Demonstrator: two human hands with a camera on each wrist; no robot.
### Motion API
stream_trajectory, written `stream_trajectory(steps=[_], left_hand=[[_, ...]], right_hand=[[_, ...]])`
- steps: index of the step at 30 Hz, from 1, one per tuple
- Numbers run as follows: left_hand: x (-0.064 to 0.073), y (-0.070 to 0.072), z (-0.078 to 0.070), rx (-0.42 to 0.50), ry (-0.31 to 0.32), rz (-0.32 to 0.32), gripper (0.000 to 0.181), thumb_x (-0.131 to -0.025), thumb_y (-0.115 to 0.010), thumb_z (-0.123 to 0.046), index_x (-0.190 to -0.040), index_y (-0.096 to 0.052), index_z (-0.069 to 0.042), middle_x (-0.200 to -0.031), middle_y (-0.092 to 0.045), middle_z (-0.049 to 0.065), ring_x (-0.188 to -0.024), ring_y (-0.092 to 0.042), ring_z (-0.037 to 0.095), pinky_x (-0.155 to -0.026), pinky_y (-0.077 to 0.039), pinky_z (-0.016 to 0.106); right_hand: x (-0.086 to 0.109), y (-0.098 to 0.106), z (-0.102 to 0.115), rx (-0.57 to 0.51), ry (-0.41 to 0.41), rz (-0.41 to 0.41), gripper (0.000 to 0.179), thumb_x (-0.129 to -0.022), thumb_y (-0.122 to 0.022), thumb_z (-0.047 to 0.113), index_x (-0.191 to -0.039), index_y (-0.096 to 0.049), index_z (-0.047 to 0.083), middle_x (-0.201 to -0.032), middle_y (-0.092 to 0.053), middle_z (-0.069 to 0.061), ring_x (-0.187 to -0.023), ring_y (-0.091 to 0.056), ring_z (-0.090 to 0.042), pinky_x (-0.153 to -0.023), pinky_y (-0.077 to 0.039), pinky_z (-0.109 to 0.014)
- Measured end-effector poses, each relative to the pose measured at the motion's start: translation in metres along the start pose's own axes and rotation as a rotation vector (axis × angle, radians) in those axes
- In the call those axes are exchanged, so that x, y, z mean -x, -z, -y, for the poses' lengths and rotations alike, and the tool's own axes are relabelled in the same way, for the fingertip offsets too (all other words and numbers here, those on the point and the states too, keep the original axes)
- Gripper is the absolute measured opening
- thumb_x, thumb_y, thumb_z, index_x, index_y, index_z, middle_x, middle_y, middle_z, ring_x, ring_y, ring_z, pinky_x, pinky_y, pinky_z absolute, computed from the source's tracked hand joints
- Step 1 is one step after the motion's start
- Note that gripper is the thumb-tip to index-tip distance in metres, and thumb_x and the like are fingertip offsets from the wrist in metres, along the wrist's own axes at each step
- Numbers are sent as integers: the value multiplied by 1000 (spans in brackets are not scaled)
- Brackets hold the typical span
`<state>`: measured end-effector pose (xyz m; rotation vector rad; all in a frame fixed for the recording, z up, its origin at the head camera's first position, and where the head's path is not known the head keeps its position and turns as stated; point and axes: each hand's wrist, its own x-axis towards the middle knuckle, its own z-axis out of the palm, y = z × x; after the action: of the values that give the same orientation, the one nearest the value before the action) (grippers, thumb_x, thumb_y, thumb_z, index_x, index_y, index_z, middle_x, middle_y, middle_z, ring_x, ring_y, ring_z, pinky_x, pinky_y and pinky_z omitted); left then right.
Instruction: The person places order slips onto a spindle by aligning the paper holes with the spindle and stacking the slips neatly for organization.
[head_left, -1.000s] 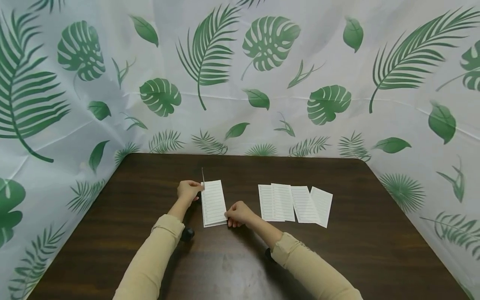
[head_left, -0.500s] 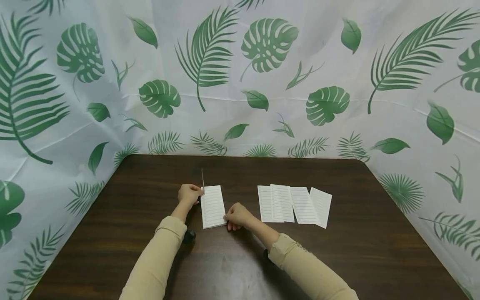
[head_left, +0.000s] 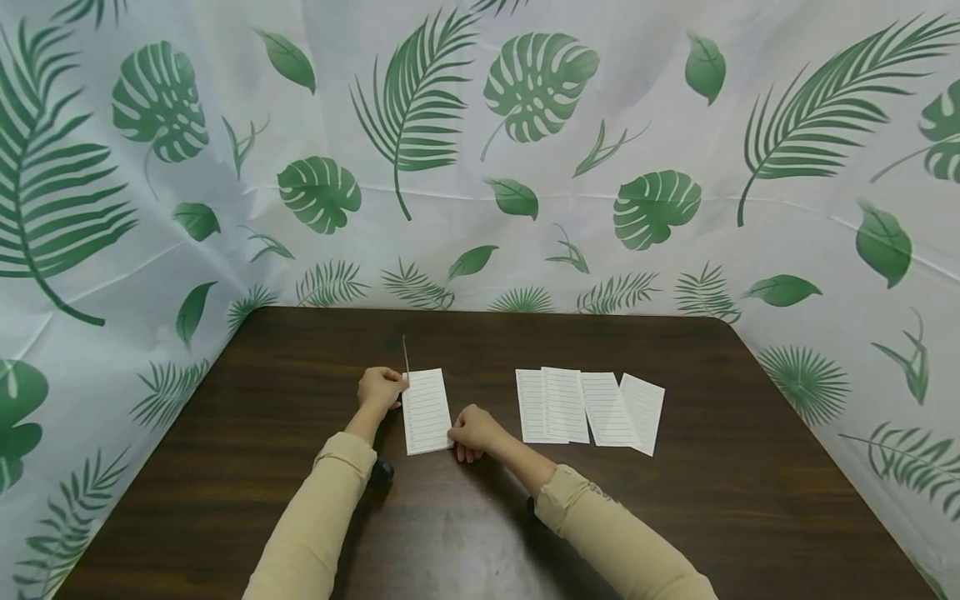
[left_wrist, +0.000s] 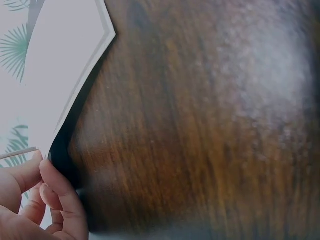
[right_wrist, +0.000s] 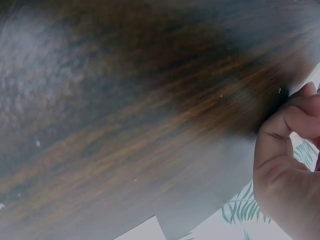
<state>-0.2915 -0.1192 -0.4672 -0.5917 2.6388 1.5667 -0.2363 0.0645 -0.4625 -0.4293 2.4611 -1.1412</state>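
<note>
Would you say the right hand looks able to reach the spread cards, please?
Probably yes: only table shows between the right hand and the spread cards, though its fingers grip the card stack.

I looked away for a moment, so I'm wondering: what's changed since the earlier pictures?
The held papers' far edge shifted slightly toward the near side, and their near edges now line up more closely. The left hand moved a little the same way. Nothing was visibly taken or let go: the right hand remains at the near right corner, and the four sheets lie unmoved.
</note>
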Motion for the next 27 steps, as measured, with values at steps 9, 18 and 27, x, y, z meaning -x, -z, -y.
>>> stream_trajectory(steps=[9, 18, 27], left_hand=[[-3, 0, 2, -50, -50, 27, 28, -86, -65, -10, -112, -62, -1, -120, -56, 26, -49, -48, 6, -42, -49, 16], [-4, 1, 4, -95, -89, 54, 25, -87, -64, -11, -109, -61, 0, -120, -56, 27, -45, -47, 5, -41, -49, 16], [-2, 7, 3, -25, -54, 146, 32, -90, -59, -12, -119, -54, 0, -120, -50, 28, -52, -47, 10, -44, -49, 16]], right_hand=[[-1, 2, 2, -81, -93, 7, 23, -88, -49, 2, -71, -63, -5, -47, -60, -6, -35, -50, -6, -36, -39, -15], [3, 6, 5, -133, -113, -15, 12, -90, -52, 4, -84, -59, -5, -56, -64, -13, -40, -52, -8, -40, -46, -17], [9, 24, 5, -124, -116, -38, 15, -91, -56, 10, -100, -53, -3, -67, -67, -18, -47, -57, -11, -50, -55, -25]])
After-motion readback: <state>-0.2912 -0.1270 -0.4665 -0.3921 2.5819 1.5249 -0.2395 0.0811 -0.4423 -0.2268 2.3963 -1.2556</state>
